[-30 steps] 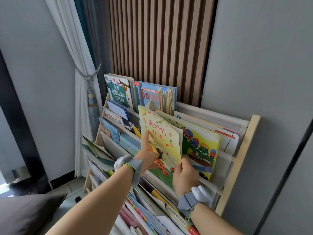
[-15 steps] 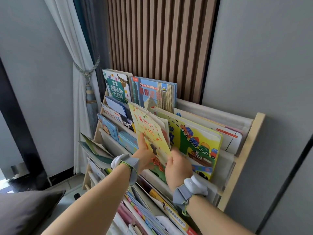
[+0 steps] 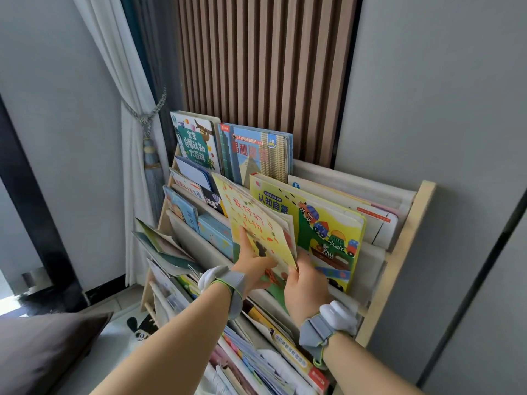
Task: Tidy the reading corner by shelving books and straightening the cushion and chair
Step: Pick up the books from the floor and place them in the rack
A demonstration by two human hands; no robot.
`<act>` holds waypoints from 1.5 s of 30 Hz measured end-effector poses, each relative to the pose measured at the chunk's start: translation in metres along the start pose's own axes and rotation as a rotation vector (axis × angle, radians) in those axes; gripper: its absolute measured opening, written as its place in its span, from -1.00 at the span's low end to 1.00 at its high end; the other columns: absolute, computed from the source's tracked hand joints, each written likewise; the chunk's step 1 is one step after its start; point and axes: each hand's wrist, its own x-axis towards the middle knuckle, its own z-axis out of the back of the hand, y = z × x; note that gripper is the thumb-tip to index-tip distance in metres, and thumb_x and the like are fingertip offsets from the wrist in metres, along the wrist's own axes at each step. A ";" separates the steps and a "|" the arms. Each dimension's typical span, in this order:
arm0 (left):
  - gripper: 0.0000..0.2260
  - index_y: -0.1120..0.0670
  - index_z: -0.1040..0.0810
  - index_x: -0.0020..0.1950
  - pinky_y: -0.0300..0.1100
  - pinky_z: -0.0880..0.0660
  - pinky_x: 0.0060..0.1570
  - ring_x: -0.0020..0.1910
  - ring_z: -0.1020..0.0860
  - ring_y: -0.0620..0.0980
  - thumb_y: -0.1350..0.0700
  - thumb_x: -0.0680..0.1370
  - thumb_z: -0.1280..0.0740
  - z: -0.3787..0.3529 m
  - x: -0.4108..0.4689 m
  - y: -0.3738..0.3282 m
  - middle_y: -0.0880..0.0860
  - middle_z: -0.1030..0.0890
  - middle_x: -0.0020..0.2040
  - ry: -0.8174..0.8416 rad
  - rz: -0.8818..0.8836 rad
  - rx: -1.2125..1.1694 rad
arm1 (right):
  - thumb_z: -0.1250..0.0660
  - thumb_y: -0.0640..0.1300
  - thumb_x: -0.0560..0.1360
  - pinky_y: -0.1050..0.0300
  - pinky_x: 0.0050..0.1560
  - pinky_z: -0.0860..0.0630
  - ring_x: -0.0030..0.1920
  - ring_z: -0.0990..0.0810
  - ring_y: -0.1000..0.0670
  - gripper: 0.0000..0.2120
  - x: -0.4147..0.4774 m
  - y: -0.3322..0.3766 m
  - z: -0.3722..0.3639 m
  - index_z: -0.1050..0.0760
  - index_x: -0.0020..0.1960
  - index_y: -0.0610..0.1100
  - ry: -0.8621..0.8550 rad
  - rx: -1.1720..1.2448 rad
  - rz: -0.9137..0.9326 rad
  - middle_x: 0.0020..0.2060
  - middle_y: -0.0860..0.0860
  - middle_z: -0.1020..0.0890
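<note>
Both hands grip one thin yellow picture book (image 3: 256, 223) at its lower edge. The left hand (image 3: 253, 269) closes around the book's bottom left, thumb (image 3: 245, 240) pressed flat on the cover; the right hand (image 3: 306, 283) pinches the bottom right corner, fingers curled shut behind it. Each wrist carries a grey band with a white module. The book stands tilted in a middle pocket of a tiered bookrack (image 3: 399, 258) with a pale wood frame and fabric slings, directly in front of a green-and-yellow vehicle book (image 3: 328, 223). Two books stand upright in the top tier: a teal one (image 3: 194, 141) and a blue building one (image 3: 253, 152). Lower pockets hold further books, too overlapped to count. The rack backs onto a slatted wood panel (image 3: 262, 67) between grey walls; a tied white curtain (image 3: 125, 109) hangs left. A dark cushion (image 3: 42, 346) lies at lower left.
</note>
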 end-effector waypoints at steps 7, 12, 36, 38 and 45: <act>-0.01 -0.38 0.28 0.42 0.28 -0.56 -0.03 0.35 -0.37 0.25 0.30 0.44 -0.36 -0.002 -0.004 -0.004 0.03 -0.17 0.52 -0.020 -0.003 -0.071 | -0.09 -0.21 0.60 0.05 -0.13 -0.54 0.08 -0.62 -0.20 -0.69 0.000 -0.005 0.002 -0.42 0.31 -0.10 -0.010 0.032 0.072 0.06 -0.18 -0.64; -0.03 -0.44 0.24 0.38 0.14 -0.63 -0.24 0.23 -0.48 0.31 0.30 0.39 -0.32 0.003 -0.003 0.001 0.09 -0.29 0.45 -0.042 0.042 -0.124 | -0.11 -0.21 0.60 0.23 -0.44 -0.21 -0.02 -0.59 -0.25 -0.76 0.001 -0.006 0.002 -0.42 0.24 -0.14 0.083 -0.007 0.086 -0.04 -0.24 -0.62; -0.02 -0.35 0.31 0.43 0.16 -0.55 0.10 0.21 -0.53 0.23 -0.25 0.35 -0.42 0.005 -0.015 0.006 0.00 -0.07 0.56 -0.042 -0.298 0.517 | -0.07 -0.14 0.62 -0.01 0.15 -0.42 0.17 -0.52 -0.18 -0.77 0.003 -0.042 -0.042 -0.45 0.13 -0.17 0.264 -0.177 -0.211 0.14 -0.13 -0.58; -0.05 -0.35 0.26 0.44 0.09 -0.55 0.10 0.10 -0.57 0.26 -0.25 0.35 -0.42 0.003 -0.016 0.008 0.12 -0.21 0.50 -0.018 -0.286 0.691 | -0.07 -0.18 0.61 0.02 0.18 -0.42 0.23 -0.50 -0.17 -0.71 -0.001 -0.040 -0.043 -0.44 0.24 -0.23 0.272 -0.244 -0.256 0.22 -0.17 -0.54; -0.13 -0.25 0.30 0.48 0.04 -0.48 0.18 0.26 -0.48 0.24 0.05 0.51 -0.35 0.008 -0.004 0.006 0.16 -0.38 0.39 0.015 -0.150 0.935 | -0.12 -0.15 0.60 0.00 0.25 -0.40 0.34 -0.43 -0.16 -0.55 -0.020 -0.037 -0.055 -0.14 0.46 -0.18 0.306 -0.252 -0.361 0.38 -0.14 -0.39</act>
